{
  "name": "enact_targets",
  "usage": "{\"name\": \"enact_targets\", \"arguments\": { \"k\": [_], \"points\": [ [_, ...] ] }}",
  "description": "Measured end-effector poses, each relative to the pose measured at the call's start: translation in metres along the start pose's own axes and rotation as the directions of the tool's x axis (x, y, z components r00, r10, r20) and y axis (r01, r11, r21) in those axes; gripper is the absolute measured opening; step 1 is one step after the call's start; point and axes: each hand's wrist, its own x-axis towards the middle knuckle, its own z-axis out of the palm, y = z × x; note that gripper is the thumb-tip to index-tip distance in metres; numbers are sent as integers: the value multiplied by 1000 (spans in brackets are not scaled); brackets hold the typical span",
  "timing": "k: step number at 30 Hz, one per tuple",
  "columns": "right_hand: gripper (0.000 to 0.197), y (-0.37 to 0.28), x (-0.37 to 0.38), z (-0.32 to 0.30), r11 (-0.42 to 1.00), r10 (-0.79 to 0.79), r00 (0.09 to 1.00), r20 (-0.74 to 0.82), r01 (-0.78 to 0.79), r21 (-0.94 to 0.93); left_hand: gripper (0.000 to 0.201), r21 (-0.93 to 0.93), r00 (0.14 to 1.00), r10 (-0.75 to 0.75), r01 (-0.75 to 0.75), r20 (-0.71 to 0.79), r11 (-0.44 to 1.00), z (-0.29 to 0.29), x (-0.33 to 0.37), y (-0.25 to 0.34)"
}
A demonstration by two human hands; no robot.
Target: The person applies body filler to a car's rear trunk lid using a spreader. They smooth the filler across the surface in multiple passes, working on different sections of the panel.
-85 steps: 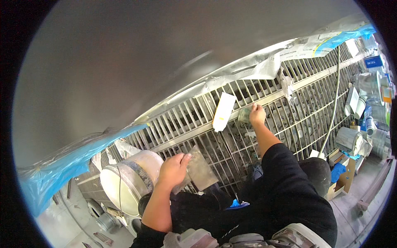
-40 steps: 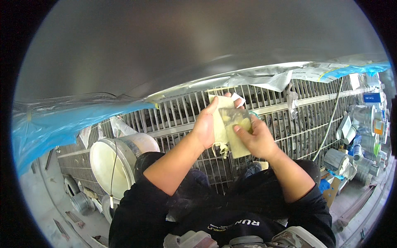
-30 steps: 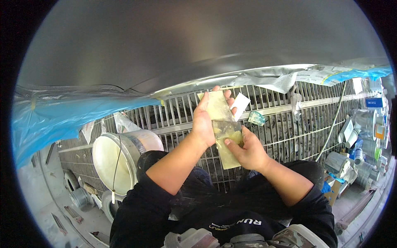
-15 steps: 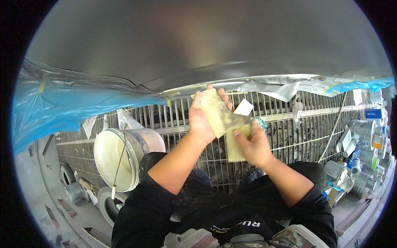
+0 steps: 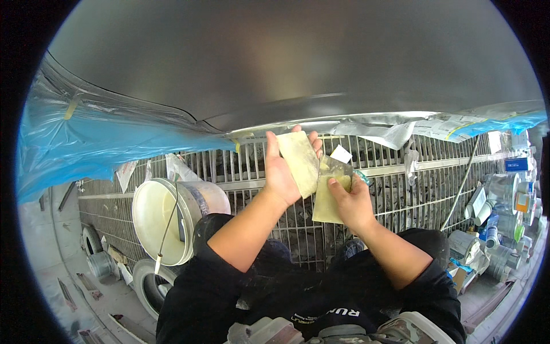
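In the middle of the view my left hand (image 5: 279,175) is turned palm up and holds a pale yellow rectangular plate (image 5: 299,162), thumb along its left edge and fingertips showing past its far edge. Smears mark the plate's surface. My right hand (image 5: 353,205) pinches a flat putty spreader (image 5: 326,206), thumb on top. It is pale yellow with a dark grey, smeared far edge, which lies close beside the plate's lower right side; I cannot tell whether they touch. A small white square (image 5: 341,154) and part of a round teal-rimmed thing (image 5: 362,177) show beyond my right hand.
A smooth dark grey panel (image 5: 275,57) curves across the top, with blue masking film (image 5: 103,155) and paper below it. Metal grating (image 5: 401,200) covers the floor. A white bucket (image 5: 154,221) lies tipped at left, near a tire (image 5: 146,286). Several cans (image 5: 501,189) crowd the right.
The spreader's grey edge was over the plate's lower part and blurred; now it sits just right of the plate. My left hand and its plate appear slightly lower in view.
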Motion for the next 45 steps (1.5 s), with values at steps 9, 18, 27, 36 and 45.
{"name": "enact_targets", "arguments": {
  "k": [9, 18, 27, 36, 45],
  "points": [
    [31, -7, 14, 12, 999, 7, 999, -50, -5, 39, 71, 160, 933, -319, 345, -165, 925, 9, -16, -37],
    [31, -28, 33, -1, 953, 26, 999, -43, -12, 304, 85, 418, 843, -510, 532, -174, 737, -2, -29, -47],
    [43, -39, 20, -35, 948, 199, 967, 157, -150, -280, 101, 866, 939, 152, 209, -307, 455, -13, -8, -19],
    [33, -45, 37, -50, 992, -29, 998, 47, 23, 122, 85, 803, 818, -532, 461, -220, 377, -22, -25, -48],
    [51, -57, 34, -66, 935, 231, 925, -302, -297, -195, 53, 646, 858, -263, 507, -441, 571, -15, -30, -62]
  ]
}}
